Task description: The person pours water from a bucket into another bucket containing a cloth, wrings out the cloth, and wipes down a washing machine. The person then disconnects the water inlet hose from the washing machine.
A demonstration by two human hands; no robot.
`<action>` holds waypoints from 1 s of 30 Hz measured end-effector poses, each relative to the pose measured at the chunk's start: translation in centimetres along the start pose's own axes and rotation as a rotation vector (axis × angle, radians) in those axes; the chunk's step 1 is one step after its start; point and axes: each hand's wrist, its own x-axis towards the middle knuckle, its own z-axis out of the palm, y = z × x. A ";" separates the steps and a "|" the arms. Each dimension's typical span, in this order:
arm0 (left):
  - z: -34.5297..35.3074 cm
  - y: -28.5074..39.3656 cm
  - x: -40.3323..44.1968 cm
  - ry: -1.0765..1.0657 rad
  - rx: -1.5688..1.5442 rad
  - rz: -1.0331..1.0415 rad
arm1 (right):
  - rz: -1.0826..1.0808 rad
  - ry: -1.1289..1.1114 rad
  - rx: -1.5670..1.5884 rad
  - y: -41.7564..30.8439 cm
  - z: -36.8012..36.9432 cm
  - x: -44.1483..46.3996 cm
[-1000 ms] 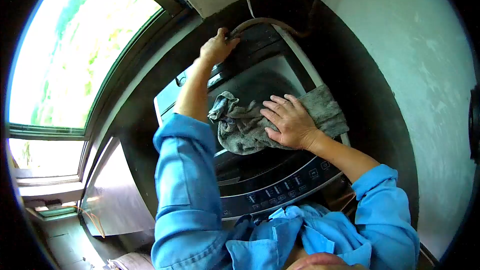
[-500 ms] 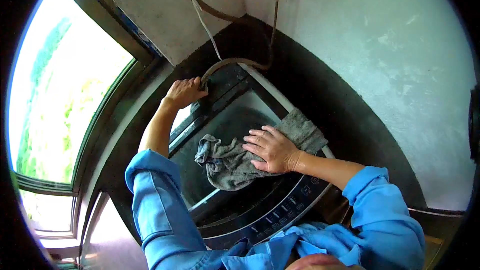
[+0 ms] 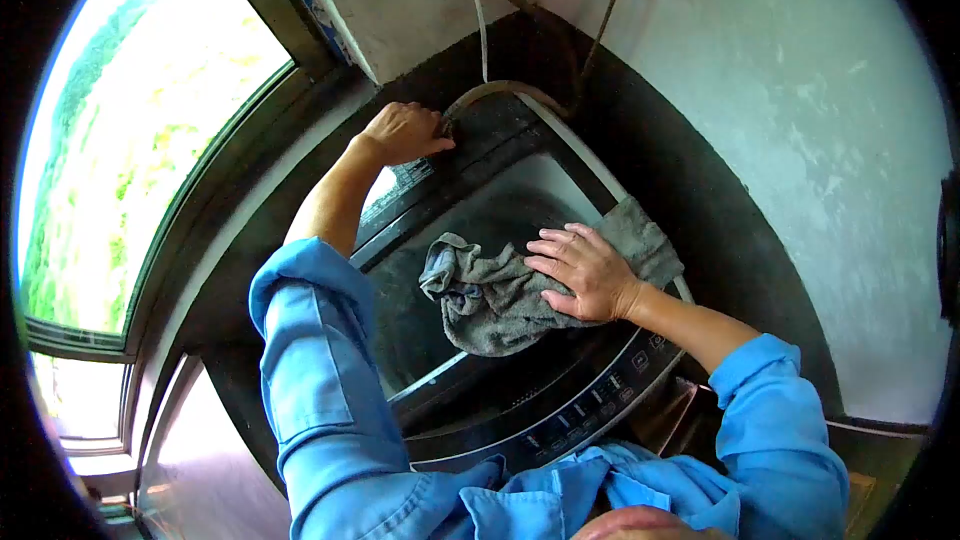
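Black and glossy, the washing machine [image 3: 495, 145] fills the corner, its glass lid [image 3: 500, 205] likely slick and hard, so anything on it should slide easily. Across that lid lies the grey cloth [image 3: 505, 315], bunched at one end, its other end reaching the machine's edge: soft, limp, light by the look of it, perhaps heavier if damp, and nothing there to break. That crumpled end offers the easiest pinch; a flat palm suits the middle. Up at the back, the brownish hose [image 3: 510, 87] curves, seemingly bendy but springy. Right hand [image 3: 585, 275] now: palm down on the cloth, fingers spread. Left hand [image 3: 405, 132]: fingers curled by the hose's end, and whether they're pinching it, I can't tell.
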 end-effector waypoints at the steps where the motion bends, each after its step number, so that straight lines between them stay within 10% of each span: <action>1: 0.2 0.1 0.1 0.001 -0.005 0.010 | -0.002 0.003 0.001 0.0 0.0 0.0; 30: 0.3 5.4 1.1 -0.036 -0.212 -0.776 | 0.025 -0.013 0.077 0.3 -0.3 -0.4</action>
